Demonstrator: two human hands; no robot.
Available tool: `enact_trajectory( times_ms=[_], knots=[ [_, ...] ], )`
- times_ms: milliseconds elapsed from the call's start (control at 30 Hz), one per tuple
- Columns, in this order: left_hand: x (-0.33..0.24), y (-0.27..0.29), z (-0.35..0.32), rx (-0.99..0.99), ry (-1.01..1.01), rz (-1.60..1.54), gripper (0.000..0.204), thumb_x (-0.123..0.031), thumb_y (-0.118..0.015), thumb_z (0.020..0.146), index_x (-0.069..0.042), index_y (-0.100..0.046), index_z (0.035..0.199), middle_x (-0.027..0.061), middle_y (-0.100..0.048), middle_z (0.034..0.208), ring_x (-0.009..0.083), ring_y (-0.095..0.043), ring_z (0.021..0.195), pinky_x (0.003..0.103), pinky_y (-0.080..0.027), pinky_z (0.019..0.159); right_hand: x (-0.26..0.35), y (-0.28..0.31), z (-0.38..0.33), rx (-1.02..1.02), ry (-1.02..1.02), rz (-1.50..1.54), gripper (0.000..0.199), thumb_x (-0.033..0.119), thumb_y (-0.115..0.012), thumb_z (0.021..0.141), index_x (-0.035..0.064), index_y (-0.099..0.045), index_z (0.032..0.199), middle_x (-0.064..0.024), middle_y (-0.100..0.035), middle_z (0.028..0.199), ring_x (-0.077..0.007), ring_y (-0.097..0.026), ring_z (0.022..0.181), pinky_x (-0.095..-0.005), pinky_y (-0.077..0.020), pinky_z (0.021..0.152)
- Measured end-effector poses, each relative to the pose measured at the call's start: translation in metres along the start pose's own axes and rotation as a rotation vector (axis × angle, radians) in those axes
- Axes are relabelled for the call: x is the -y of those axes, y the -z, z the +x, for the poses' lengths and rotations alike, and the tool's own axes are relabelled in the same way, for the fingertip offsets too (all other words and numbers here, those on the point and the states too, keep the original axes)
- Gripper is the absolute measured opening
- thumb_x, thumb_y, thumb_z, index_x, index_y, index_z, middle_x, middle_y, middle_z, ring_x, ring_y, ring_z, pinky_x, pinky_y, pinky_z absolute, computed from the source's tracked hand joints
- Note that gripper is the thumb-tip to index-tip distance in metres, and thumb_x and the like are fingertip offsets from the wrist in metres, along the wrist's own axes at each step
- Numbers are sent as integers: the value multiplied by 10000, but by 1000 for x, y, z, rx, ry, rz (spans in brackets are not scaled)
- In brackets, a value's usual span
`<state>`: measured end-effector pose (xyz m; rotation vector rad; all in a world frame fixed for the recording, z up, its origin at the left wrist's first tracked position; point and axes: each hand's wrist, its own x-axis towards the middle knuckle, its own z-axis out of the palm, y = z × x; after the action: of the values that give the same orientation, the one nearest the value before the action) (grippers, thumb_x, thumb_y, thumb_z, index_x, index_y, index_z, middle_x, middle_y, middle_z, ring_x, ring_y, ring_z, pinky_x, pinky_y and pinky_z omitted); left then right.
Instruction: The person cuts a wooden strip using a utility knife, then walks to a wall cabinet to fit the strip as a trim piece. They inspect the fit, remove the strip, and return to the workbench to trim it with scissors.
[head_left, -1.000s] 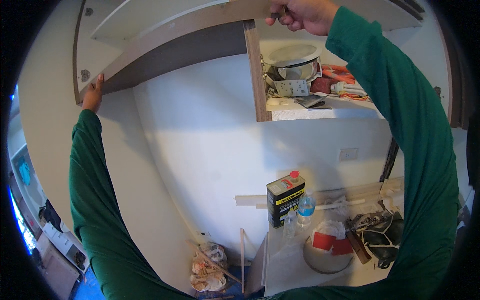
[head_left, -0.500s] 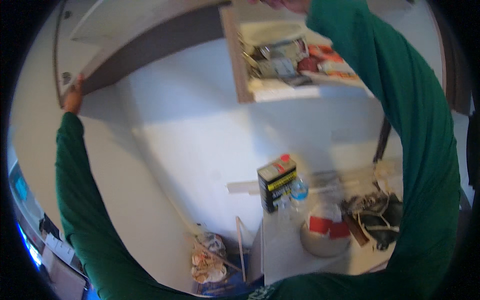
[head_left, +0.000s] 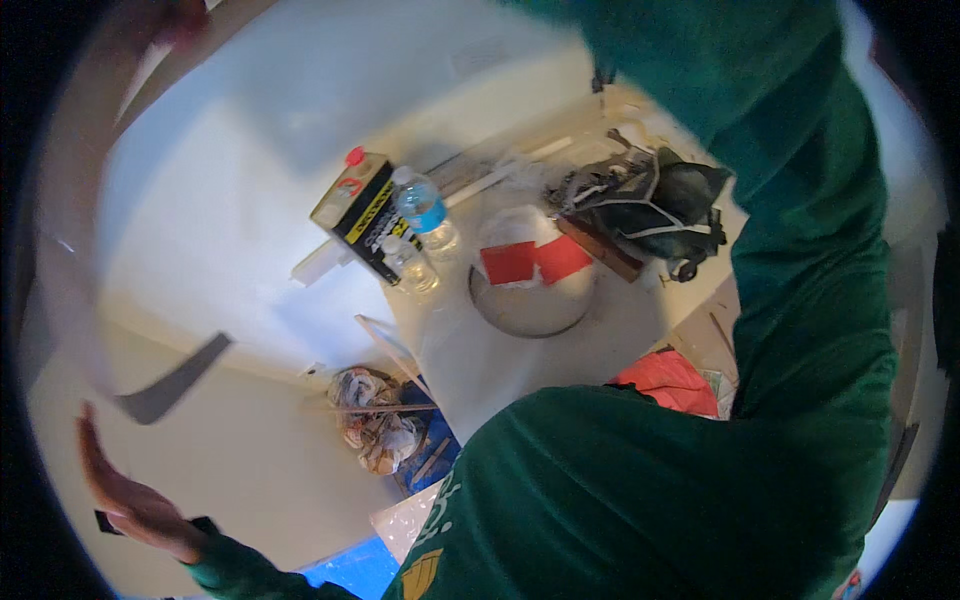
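Note:
At the lower left, my left hand (head_left: pixel 135 505) is raised with its fingers stretched out and nothing in it. Its fingertips come close to the lower end of a pale, blurred cabinet panel (head_left: pixel 75 230); whether they touch it I cannot tell. A short dark strip (head_left: pixel 175 380) shows beside that end. My right sleeve (head_left: pixel 800 200) reaches up and leaves the top of the view. A smeared reddish-brown shape at the upper left, against the panel's edge, may be my right fingers, but their grip is unclear.
Below me, a white worktop (head_left: pixel 460 370) holds a black-and-yellow can (head_left: pixel 360 215), a water bottle (head_left: pixel 428 215), a smaller clear bottle (head_left: pixel 410 265), a round container (head_left: pixel 530 305) with red pieces (head_left: pixel 508 263) and a dark strapped bag (head_left: pixel 680 200). Crumpled bags (head_left: pixel 375 420) lie on the floor.
My view has swung down and right, so the open cupboard compartment is out of sight. My left hand has come off the cabinet's corner and is lower. The right arm has shifted left overhead.

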<state>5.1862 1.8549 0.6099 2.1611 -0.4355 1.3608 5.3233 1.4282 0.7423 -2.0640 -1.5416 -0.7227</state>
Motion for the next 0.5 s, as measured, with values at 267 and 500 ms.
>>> enact_trajectory(
  times_ms=[267, 500],
  knots=[
    [-129, -157, -100, 471, 332, -278, 536, -347, -615, 895, 84, -582, 1212, 219, -618, 1184, 310, -568, 1122, 413, -391, 1017, -11, -147, -161, -224, -11, 224, 146, 157, -651, 671, 35, -580, 708, -205, -583, 623, -412, -601, 595, -490, -497, 578],
    [-169, -241, -139, 843, 455, -344, 150, 28, -636, 830, 2, -634, 977, 103, -676, 884, 149, -608, 769, 281, -481, 688, 31, -200, -254, 19, -533, 394, 193, 168, -670, 721, 27, -585, 821, -195, -617, 694, -403, -632, 706, -501, -490, 625]
  ],
)
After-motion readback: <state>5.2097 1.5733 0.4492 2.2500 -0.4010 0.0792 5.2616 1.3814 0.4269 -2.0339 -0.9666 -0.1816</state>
